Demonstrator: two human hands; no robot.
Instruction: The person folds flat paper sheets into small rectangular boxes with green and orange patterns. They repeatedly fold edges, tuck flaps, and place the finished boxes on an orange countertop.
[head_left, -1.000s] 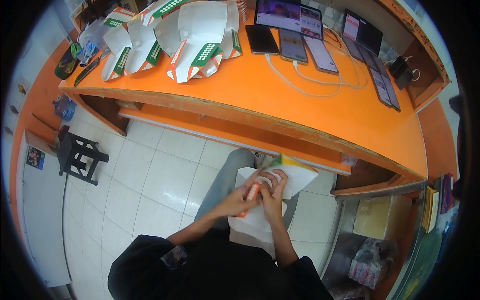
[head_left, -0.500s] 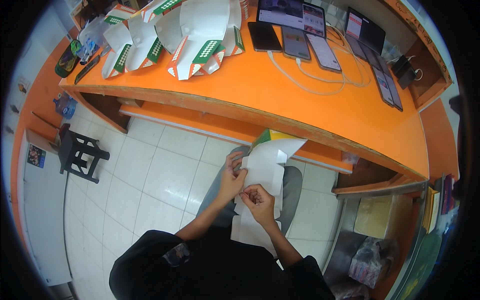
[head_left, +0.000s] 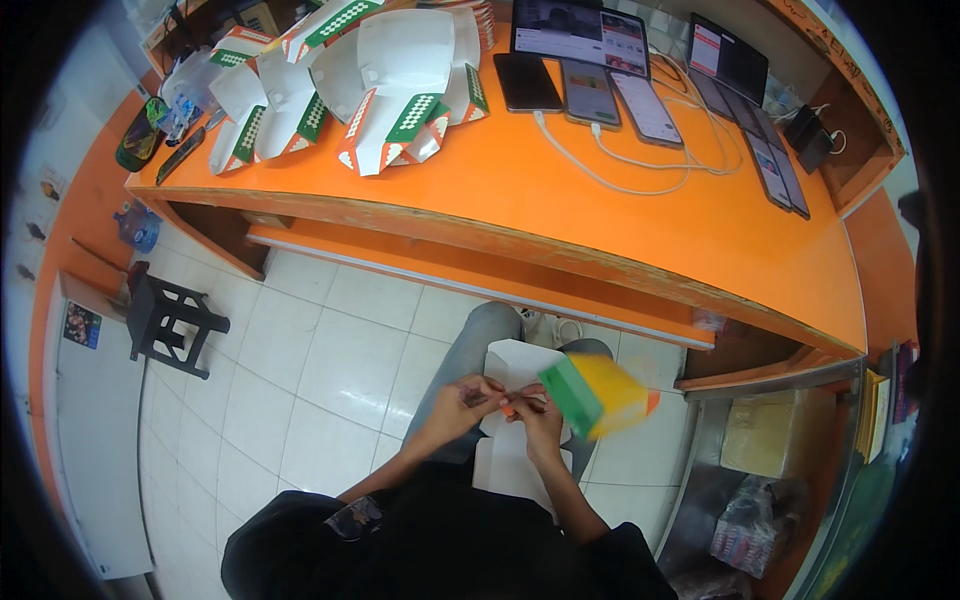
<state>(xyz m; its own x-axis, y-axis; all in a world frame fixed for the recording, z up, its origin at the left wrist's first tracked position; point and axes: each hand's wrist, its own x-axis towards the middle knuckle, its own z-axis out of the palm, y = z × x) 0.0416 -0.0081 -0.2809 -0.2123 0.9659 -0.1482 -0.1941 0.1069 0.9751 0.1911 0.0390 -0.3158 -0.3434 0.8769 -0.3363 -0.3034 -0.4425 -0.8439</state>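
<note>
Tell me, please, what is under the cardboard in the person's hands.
Beneath the cardboard, grey trouser legs show at its edges, with floor tiles lower down. The left hand and right hand partly cover it; what lies directly under is hidden.

Layout Findings: Your Work Area

Carton card lies on your lap. Before you stands the table: carton boxes at left, phones to their right, a screen behind three phones. On the floor to your left stands a stool.
</note>
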